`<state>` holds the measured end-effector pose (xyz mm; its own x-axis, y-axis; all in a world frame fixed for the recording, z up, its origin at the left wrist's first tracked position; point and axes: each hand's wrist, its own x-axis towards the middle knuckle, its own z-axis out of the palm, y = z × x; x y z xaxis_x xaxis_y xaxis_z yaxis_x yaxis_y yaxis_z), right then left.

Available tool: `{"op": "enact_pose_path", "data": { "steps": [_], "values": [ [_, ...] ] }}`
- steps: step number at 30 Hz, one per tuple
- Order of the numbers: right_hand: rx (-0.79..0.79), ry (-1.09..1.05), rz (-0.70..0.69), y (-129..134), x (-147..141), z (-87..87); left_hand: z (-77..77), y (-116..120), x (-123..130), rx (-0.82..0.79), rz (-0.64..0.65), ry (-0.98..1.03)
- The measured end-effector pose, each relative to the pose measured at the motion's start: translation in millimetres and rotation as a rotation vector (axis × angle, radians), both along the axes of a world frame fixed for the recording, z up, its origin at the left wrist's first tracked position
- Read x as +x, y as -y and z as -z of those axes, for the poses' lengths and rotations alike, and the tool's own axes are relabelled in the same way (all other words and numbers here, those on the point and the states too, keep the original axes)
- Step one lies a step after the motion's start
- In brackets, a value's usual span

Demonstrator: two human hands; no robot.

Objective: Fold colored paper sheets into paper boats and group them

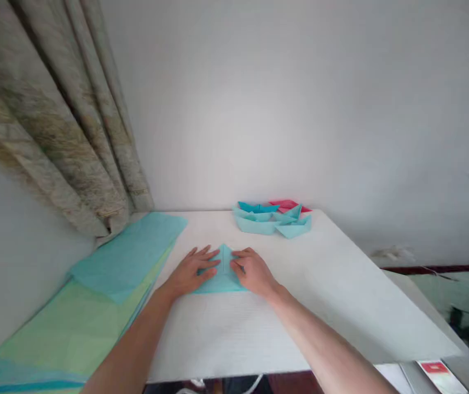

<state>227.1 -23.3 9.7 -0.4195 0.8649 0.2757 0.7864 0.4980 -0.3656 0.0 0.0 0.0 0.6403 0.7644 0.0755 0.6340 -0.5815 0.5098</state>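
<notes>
A light blue sheet of paper (223, 276), folded to a peak at its far end, lies flat on the white table between my hands. A crease runs down its middle. My left hand (195, 270) rests on its left slope with the fingers spread. On the right slope, my right hand (253, 269) has its fingers bent, with thumb and forefinger closed at the paper's edge. My hands cover parts of both sloping sides.
Several folded paper boats (259, 223), light blue, darker blue and red, stand at the table's back edge by the wall. Large blue and green paper sheets (94, 312) lie along the left side. A patterned curtain (74, 109) hangs at the left. The white table (320, 284) slants off at right.
</notes>
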Motion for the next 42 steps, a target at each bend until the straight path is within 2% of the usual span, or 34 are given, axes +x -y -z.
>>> {"op": "enact_pose_path", "data": {
  "steps": [6,11,15,29,35,42],
  "values": [
    [-0.002,0.109,0.015,1,2,-1.2,8.7,-11,6,0.050,0.018,-0.074],
    [-0.089,0.235,0.043,-3,9,2.5,3.4,-17,21,0.106,0.089,-0.196],
    [-0.088,0.266,0.050,-5,12,6.2,0.8,-15,30,0.111,0.071,-0.271],
    [-0.116,0.303,-0.073,-13,10,3.1,7.7,-21,29,0.088,0.063,-0.232],
    [-0.127,0.290,-0.033,-12,4,3.3,11.1,-23,34,0.074,-0.004,-0.234],
    [-0.138,0.288,0.073,-9,0,7.0,19.3,-22,38,0.170,-0.021,-0.274]
  ]
}}
